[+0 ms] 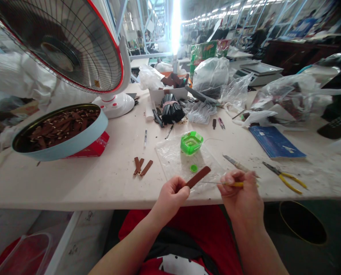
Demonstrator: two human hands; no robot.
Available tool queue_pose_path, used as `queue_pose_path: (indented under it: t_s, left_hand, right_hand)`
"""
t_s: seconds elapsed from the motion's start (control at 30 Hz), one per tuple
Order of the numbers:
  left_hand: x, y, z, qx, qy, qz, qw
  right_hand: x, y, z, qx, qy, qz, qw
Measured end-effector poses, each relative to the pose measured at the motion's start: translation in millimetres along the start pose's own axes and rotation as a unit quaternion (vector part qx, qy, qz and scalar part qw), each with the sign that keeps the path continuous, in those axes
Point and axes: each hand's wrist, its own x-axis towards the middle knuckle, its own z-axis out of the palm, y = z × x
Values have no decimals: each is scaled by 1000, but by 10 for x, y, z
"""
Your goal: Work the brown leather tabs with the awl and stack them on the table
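My left hand [174, 194] pinches one end of a brown leather strip [199, 177], which points up and to the right. In my right hand [242, 194] is a thin-shafted tool with a yellow handle [236, 184], its shaft reaching left toward the strip; I cannot tell whether it touches. Just beyond the strip, a small green cap [194, 168] and a green cup [191, 143] with clear liquid sit on a plastic sheet [170, 152]. Several similar brown strips with small metal rings [146, 168] lie to the left of my hands.
A round tin [73, 147] heaped with brown pieces tilts on a red box at left, below a fan [110, 72]. A knife [236, 163], yellow-handled pliers [285, 178] and a blue book [276, 142] lie at right. Bundled black strips [172, 109] and plastic bags stand behind.
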Motion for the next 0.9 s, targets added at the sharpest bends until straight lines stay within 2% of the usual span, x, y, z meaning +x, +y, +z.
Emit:
queue_pose_path:
  t_s: [0.07,0.13,0.2,0.27,0.33,0.37,0.5,0.63,0.73,0.83,0.9]
  left_hand:
    - [1,3,-42,4,17,7,1000]
    - [-2,21,-61,1,17,13,1000]
    - [-11,47,-49,5,4,14,1000]
    - [-26,68,-22,18,-19,9,1000]
    - [-39,74,-7,32,-43,5,999]
    - [-44,72,-8,39,-54,3,998]
    - [-45,53,-51,33,-74,-4,997]
    - [-41,-4,-33,16,-43,1,999]
    - [-31,-90,-40,23,-21,17,999]
    - [40,-185,-255,65,4,43,997]
    - [121,-249,-546,146,80,68,984]
  right_hand:
    - [7,-54,-51,-20,11,-36,999]
    - [-24,-39,-75,-103,-8,-69,992]
    - [-84,40,-66,-225,-70,-74,969]
    - [-139,140,-32,-324,-161,-53,931]
    - [-162,210,9,-372,-226,-35,900]
    - [-160,227,26,-383,-237,-33,892]
    - [-124,219,54,-381,-232,-20,895]
    - [-145,280,95,-350,-249,43,902]
    - [-170,403,179,-344,-236,94,904]
    - [-149,503,244,-351,-239,110,899]
    - [-108,535,240,-349,-230,96,903]
